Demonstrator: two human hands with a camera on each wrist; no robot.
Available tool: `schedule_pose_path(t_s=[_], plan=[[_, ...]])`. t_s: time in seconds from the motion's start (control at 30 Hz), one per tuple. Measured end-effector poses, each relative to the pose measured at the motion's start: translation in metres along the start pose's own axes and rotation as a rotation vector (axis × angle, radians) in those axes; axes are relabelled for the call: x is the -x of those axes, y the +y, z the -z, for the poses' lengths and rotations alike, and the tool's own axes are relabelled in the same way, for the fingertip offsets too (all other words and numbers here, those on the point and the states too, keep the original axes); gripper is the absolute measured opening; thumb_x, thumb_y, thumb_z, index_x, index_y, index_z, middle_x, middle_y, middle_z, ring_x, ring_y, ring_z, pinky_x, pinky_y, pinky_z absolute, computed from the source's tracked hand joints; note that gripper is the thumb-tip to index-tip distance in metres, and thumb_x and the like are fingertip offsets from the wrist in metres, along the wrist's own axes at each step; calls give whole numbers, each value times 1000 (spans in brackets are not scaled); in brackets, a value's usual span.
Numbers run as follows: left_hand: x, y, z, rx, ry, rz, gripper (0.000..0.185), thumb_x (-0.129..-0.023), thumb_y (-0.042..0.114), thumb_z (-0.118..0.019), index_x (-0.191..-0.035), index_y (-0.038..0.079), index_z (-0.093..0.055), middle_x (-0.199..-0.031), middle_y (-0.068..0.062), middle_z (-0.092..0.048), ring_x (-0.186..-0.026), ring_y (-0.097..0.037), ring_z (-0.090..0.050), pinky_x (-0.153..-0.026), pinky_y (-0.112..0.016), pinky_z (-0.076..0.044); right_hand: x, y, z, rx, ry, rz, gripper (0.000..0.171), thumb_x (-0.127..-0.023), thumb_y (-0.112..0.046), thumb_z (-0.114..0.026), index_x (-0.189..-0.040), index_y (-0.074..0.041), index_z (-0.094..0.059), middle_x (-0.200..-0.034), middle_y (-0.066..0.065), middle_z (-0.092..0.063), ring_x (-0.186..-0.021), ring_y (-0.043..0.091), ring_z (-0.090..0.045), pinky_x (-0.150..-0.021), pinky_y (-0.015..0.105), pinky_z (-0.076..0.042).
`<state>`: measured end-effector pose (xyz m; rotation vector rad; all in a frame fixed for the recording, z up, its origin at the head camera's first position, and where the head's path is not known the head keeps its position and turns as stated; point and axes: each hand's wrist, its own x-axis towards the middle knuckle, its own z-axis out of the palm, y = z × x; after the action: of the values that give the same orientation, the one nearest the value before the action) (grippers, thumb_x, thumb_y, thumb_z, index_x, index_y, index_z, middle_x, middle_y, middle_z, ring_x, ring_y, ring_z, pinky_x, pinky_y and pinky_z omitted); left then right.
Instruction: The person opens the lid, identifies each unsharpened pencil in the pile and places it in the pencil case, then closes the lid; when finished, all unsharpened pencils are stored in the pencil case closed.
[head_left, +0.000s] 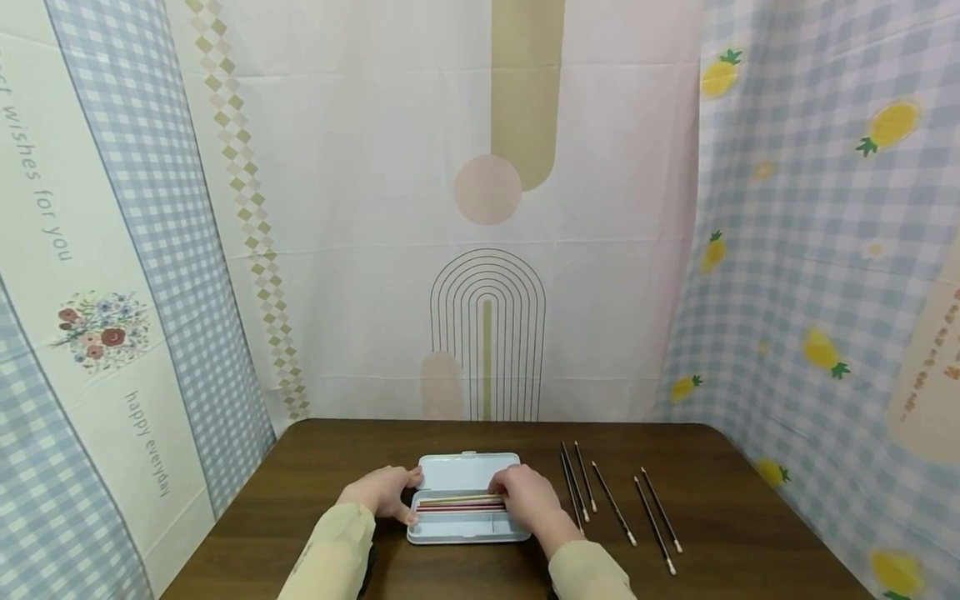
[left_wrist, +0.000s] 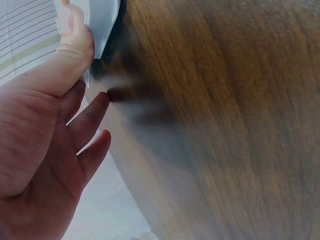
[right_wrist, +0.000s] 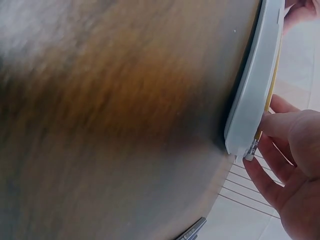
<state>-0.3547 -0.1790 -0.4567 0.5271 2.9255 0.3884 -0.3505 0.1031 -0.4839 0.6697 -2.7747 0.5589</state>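
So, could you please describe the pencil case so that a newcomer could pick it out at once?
On the brown table, look near the front edge, between the person's left hand and right hand. The pencil case is the open, pale blue-white box with coloured pencils inside; the loose dark pencils lie outside it, to its right.

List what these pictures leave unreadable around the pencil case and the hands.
- Head view: right hand covers the pencils' right ends in the pencil case; their count is too small to tell.
- Left wrist view: left hand cut off by the edge.
- Right wrist view: table blurred.
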Motion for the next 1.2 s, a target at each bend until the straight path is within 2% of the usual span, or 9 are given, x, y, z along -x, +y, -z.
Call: schedule_pose_path(t_s=[0.23, 0.43, 1.0, 1.13, 1.17, 1.2], plan=[[0, 2, 2, 2, 5, -17, 73, -78, 25, -95, -143, 4, -69, -155, -12, -59, -143, -42, -54, -119, -56, -41, -1, -1, 2, -7, 7, -7, 18, -91, 0, -79, -93, -17, -83, -91, -1, -75, -89, 17, -69, -82, 44, -61], [-2, 1, -1, -5, 12, -33, 74, -78, 26, -96, -143, 4, -68, -154, -13, -60, -142, -41, -54, -118, -54, -42, -1, -1, 0, -7, 18, -9, 20, -91, 1, -79, -92, -19, -83, -90, -4, -74, -89, 15, -69, -82, 42, -61], [2, 3, 1, 11, 0, 3, 72, -78, 25, -95, -143, 5, -69, -155, -12, -59, -144, -42, -52, -119, -57, -41, 0, 1, -2, -21, 9, -6, 23, -88, 5, -79, -91, -17, -83, -88, -6, -73, -86, 13, -66, -84, 42, -61], [-2, -1, 0, 21, -5, -1, 75, -78, 28, -96, -144, 6, -68, -156, -11, -59, -144, -42, -51, -120, -57, -40, 0, 1, -2, -21, 7, -4, 23, -88, 6, -79, -91, -17, -83, -89, -6, -73, -86, 13, -66, -83, 41, -61], [-8, -12, -5, 14, 5, -39, 75, -80, 36, -94, -145, 9, -68, -156, -9, -59, -144, -40, -53, -119, -55, -41, 0, 2, -2, -22, 5, -3, 23, -88, 6, -79, -91, -17, -83, -89, -6, -73, -86, 13, -67, -83, 41, -61], [-10, -13, -7, 13, 5, -44, 75, -80, 36, -94, -145, 9, -68, -156, -9, -59, -144, -40, -53, -119, -55, -42, 0, 2, -2, -23, 4, -3, 23, -88, 6, -79, -92, -17, -83, -89, -6, -73, -86, 13, -67, -83, 41, -61]])
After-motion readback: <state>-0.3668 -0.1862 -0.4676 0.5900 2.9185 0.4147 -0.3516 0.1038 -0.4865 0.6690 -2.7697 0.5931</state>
